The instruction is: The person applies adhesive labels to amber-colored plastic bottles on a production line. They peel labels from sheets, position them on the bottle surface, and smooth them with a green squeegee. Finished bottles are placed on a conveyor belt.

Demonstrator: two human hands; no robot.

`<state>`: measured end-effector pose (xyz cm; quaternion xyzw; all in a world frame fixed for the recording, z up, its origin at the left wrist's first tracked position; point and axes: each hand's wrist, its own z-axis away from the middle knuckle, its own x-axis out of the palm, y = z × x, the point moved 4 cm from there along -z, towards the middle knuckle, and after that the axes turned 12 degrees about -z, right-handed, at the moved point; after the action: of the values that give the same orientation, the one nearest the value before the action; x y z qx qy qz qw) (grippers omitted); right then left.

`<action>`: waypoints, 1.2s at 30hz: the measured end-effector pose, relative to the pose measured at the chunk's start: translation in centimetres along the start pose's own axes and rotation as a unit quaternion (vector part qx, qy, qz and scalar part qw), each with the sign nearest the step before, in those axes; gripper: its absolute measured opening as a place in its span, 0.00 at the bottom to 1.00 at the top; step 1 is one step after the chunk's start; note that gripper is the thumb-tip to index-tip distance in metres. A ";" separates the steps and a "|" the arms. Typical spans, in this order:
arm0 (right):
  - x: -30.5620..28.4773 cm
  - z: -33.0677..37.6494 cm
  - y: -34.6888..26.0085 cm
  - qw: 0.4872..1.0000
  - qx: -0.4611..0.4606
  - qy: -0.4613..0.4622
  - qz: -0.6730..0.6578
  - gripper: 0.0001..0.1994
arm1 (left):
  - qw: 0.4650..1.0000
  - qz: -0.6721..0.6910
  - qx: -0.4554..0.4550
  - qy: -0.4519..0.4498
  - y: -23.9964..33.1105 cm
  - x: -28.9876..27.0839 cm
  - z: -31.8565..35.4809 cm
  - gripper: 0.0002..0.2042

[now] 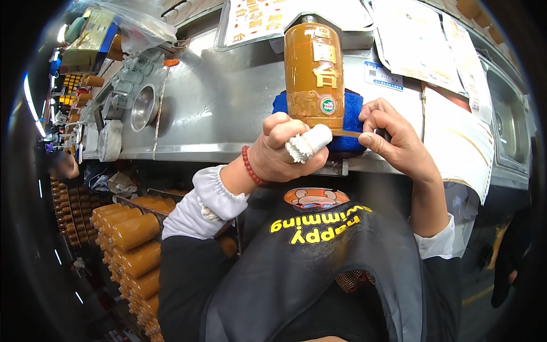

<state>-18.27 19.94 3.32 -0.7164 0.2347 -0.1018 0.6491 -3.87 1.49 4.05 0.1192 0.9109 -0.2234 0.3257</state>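
Lying between left hand [283, 153], right hand [393, 139], brown bottle [314, 71]

A glossy glazed brown bottle [314, 74] rests on fuzzy blue cloth [348, 122] atop a brushed, scuffed metal counter [216, 102].

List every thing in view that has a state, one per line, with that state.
Tall brown ceramic bottle: lying on blue cloth, label up.
Blue cloth pad: under the bottle's base.
Left hand: gripping bottle base, one finger bandaged white.
Right hand: pinching at bottle base.
Stacked brown bottles: lying on racks.
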 end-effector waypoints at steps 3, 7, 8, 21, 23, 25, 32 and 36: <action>0.0 -0.1 0.1 1.000 0.010 0.003 -0.004 0.12 | 1.000 0.010 -0.007 0.007 -0.2 0.2 0.1 0.15; 0.2 -0.2 0.3 1.000 -0.009 0.021 0.016 0.11 | 0.999 0.025 -0.025 -0.001 -0.1 0.7 0.3 0.17; 0.4 -0.1 0.6 0.999 -0.012 0.025 0.017 0.11 | 0.999 0.029 -0.019 -0.009 -0.1 1.0 -0.1 0.17; 0.4 -0.3 1.1 0.999 -0.010 0.036 0.024 0.11 | 1.000 0.024 -0.002 -0.016 0.1 0.9 -0.4 0.16; 0.5 -0.4 0.9 0.999 0.010 0.017 0.030 0.10 | 1.000 0.025 0.004 -0.006 0.0 1.0 -0.3 0.16; 0.4 -0.4 0.9 0.999 0.023 0.011 0.033 0.10 | 1.000 0.020 -0.016 0.016 -0.2 0.9 -0.3 0.15; 0.6 -0.7 0.9 0.999 0.008 0.033 0.041 0.11 | 1.000 -0.010 -0.017 -0.009 0.2 0.6 -0.3 0.14; 0.6 -0.5 0.8 0.999 0.016 0.017 0.046 0.11 | 1.000 -0.008 -0.019 -0.008 0.0 0.6 -0.5 0.13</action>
<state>-18.13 19.19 2.53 -0.6926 0.2770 -0.0880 0.6601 -4.56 1.75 3.99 0.1038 0.9134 -0.2100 0.3330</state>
